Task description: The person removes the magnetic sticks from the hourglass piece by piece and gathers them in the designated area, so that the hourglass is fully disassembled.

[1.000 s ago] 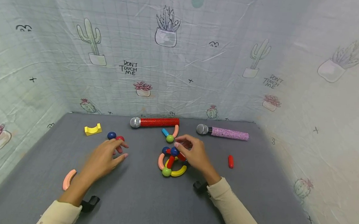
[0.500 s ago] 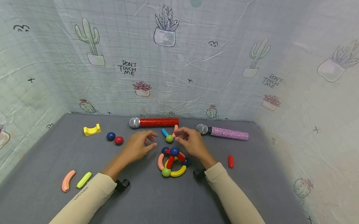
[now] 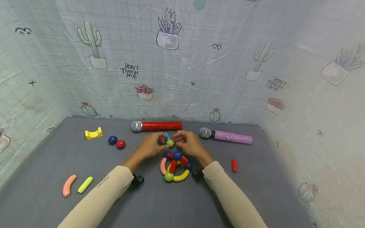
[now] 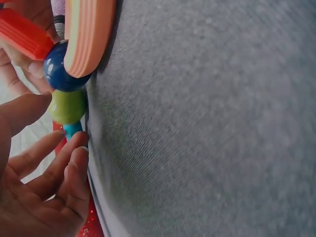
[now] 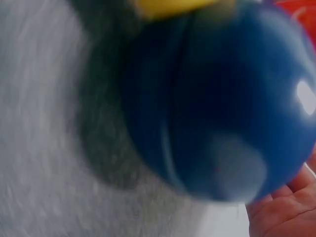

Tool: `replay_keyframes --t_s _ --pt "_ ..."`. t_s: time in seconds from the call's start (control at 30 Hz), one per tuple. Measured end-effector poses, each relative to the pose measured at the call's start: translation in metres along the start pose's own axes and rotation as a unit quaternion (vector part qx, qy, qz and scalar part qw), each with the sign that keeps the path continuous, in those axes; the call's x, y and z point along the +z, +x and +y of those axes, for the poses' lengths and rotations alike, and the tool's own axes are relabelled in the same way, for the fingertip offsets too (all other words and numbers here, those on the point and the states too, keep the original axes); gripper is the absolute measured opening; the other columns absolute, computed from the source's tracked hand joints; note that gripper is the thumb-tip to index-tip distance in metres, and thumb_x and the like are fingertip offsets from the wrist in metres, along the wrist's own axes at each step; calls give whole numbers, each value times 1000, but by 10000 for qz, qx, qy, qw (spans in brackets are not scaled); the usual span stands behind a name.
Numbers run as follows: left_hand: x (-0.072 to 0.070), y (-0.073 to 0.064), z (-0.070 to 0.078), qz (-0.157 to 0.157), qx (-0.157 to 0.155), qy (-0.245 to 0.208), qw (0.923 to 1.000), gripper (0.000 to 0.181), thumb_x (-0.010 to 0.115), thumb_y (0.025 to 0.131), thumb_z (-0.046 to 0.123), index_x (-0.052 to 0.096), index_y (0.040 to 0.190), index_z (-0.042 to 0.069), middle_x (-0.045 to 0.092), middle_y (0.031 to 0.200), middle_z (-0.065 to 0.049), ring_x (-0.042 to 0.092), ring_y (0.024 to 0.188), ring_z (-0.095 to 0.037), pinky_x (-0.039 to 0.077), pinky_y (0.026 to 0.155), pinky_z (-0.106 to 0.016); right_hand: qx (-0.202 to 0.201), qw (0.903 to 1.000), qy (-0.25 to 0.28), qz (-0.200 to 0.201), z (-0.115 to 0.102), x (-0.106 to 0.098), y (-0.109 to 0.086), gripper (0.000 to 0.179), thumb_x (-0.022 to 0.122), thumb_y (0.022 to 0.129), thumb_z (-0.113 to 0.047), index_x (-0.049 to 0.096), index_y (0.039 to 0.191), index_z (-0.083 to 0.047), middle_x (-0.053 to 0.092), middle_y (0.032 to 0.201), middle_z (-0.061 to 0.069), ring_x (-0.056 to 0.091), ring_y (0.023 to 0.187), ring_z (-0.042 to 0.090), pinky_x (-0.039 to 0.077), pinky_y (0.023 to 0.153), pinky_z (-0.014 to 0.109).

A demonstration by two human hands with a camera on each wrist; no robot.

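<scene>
Left hand (image 3: 153, 144): loosely bent fingers, thumb apart from them, at the left of a small green ball (image 3: 170, 143); whether it touches the ball, I cannot tell.
Right hand (image 3: 188, 143): fingers bent, just right of the same ball; whether it grips anything, I cannot tell.
Green ball: on the gray table (image 3: 165, 209), between the 2 hands, with a light-blue stick (image 3: 167, 135) reaching from it toward the red microphone (image 3: 161, 126).
Built frame (image 3: 173, 167): just nearer the wearer than the ball; 3 blue balls and 1 green ball joined by red sticks and curved peach and yellow pieces; 1 blue ball sits raised on top.
Loose pieces, left: a yellow notched block (image 3: 93, 133); a dark-blue ball (image 3: 112, 140) just beside a red ball (image 3: 120, 144); nearer the wearer, a peach curved stick (image 3: 69, 186) and a lime stick (image 3: 85, 185).
Loose piece, right: 1 short red stick (image 3: 234, 166), well apart from the frame.
Microphones: the red one lies behind the hands; a pink-purple one (image 3: 232, 136) lies to its right.
Backdrop: pale cloth (image 3: 185, 66) printed with cacti.
</scene>
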State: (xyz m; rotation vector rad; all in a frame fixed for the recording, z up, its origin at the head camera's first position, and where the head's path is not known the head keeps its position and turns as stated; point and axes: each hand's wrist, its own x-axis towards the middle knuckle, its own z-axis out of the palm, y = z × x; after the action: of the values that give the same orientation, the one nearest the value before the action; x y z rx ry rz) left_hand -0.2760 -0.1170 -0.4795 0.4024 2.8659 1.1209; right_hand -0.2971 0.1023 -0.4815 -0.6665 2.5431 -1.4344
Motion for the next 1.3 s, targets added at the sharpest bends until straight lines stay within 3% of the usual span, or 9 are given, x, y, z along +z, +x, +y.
replay_keyframes --t_s 0.13,0.3,0.6,0.9,1.07,1.3 --pt "5 4 0 -12 -15 139 9999 45 85 91 26 69 131 11 78 114 -13 72 108 -32 55 95 -50 -8 9993 325 -194 -1 2 0 28 69 98 6 72 126 2 79 118 19 78 108 32 62 89 32" --pt "10 9 -2 37 25 182 9998 42 86 91 25 68 126 12 77 112 -14 72 106 -31 55 94 -51 -53 9989 349 -292 2 1 -1 28 66 98 8 72 124 2 79 117 20 78 107 32 62 87 32" --pt "13 11 -3 12 -4 65 10000 29 81 94 17 71 121 15 78 110 -12 71 103 -30 54 92 -48 62 9964 -815 228 3 1 -3 28 73 93 3 77 119 -6 80 107 9 72 87 17 61 80 33" --pt "15 10 -4 -13 -34 -346 9994 26 78 96 15 71 120 13 76 118 -16 71 111 -33 53 98 -53 -18 9845 -1745 183 6 2 -1 15 82 91 -6 81 105 -11 77 101 5 69 83 15 58 76 32" --pt "14 10 -4 -42 -64 -385 9992 27 79 96 16 70 122 13 76 119 -17 70 113 -34 53 98 -52 50 9804 -1968 65 4 4 -1 5 85 93 -18 80 94 -16 76 97 2 68 83 15 58 77 33" --pt "12 11 -4 -31 -62 -200 9998 28 79 96 17 70 122 12 76 117 -16 70 109 -33 53 96 -51 35 9791 -2034 1 3 5 -2 7 83 94 -23 80 95 -17 76 95 0 67 81 13 57 75 30"
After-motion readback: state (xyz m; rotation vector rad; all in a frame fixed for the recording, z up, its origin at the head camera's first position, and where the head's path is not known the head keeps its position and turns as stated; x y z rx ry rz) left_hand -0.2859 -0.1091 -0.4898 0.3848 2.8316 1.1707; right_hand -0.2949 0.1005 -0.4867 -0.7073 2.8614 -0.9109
